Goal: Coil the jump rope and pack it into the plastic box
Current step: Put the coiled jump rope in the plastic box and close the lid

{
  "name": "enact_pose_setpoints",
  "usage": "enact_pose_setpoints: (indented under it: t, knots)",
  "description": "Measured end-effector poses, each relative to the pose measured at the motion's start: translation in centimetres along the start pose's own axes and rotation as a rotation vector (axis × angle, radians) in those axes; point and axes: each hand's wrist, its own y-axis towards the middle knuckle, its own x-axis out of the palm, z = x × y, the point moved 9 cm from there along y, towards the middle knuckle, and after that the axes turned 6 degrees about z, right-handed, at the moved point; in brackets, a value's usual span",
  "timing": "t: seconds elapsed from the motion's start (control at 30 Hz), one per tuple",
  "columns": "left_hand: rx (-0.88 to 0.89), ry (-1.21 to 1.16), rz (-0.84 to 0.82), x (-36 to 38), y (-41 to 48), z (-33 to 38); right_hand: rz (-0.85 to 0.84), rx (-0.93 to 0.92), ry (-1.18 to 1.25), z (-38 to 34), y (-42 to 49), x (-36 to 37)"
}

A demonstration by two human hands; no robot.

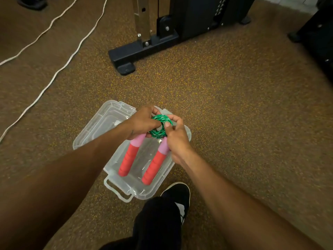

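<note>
Jump rope coil [159,126] is clamped in left hand [142,121] and right hand [177,139] grip over plastic box [137,177], guessing so loops don't unwind.

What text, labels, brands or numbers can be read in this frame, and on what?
No readable text anywhere in this view.
Clear plastic box: no label shows.
Red and pink jump rope handles: no print shows.
Green braided rope coil: weave pattern only.
Black gym machine base: no legible marking.
Black shoe: white mark, no letters.
</note>
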Motion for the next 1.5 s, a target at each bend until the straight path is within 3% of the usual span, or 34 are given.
enact_pose_setpoints:
  t: [0.1, 0.4, 0.67, 0.87, 0.97, 1.07, 1.33, 1.5]
  knots:
    - [-0.011, 0.074, -0.002, 0.8, 1.5, -1.8, 0.049, 0.075, -0.054, 2.5, 1.4, 0.1]
    - [0.192, 0.745, -0.015, 4.3, 4.6, -5.4, 0.204, 0.366, -0.113, 8.9, 4.0, 1.0]
    - [0.359, 1.144, 0.023, 5.6, 4.5, -5.5, 0.253, 0.454, -0.189, 10.4, 4.4, 1.0]
    - [0.289, 1.088, 0.128, 5.2, 3.7, -7.6, 0.313, 0.473, -0.207, 11.6, 4.7, 1.6]
    - [0.242, 0.909, 0.215, 4.7, 3.0, -8.7, 0.326, 0.471, -0.196, 15.7, 7.3, 2.5]
    - [0.227, 0.731, 0.290, 4.2, 2.5, -9.5, 0.370, 0.472, -0.142, 13.0, 5.7, 2.2]
    - [0.273, 0.929, 0.265, 4.7, 3.0, -9.0, 0.461, 0.451, -0.332, 13.4, 6.1, 1.1]
    - [0.304, 1.022, 0.276, 5.1, 2.1, -9.0, 0.427, 0.479, -0.475, 9.9, 4.4, 0.0]
